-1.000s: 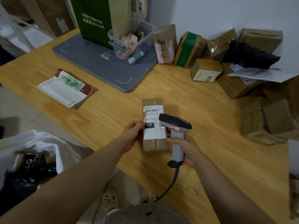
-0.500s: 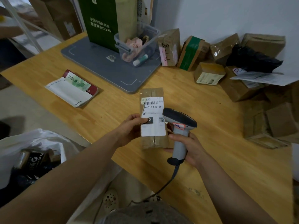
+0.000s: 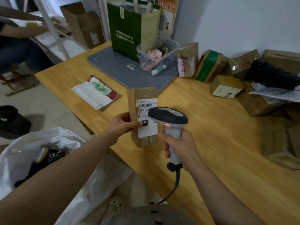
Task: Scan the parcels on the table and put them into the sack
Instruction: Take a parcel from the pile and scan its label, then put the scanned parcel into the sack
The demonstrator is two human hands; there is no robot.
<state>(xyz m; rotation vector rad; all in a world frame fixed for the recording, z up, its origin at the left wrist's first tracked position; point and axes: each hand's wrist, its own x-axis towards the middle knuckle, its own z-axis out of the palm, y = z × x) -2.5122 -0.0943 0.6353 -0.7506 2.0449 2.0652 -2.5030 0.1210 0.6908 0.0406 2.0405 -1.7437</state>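
Left hand (image 3: 121,125) grips brown parcel (image 3: 142,115) by left edge, thumb on white label; parcel held upright above front part of wooden table (image 3: 227,143)
Right hand (image 3: 180,146) wrapped round handle of scanner (image 3: 168,118), scanner head just in front of label, covering part of it
White sack (image 3: 24,153) open at lower left beside table, dark items inside
More parcels (image 3: 227,86) piled along right side by wall
White envelope (image 3: 95,94) flat on table, left of held parcel

The light wooden table (image 3: 211,143) carries a flat grey board (image 3: 123,73); a white padded envelope (image 3: 92,95) lies left of it, brown cardboard parcels (image 3: 227,86) right.
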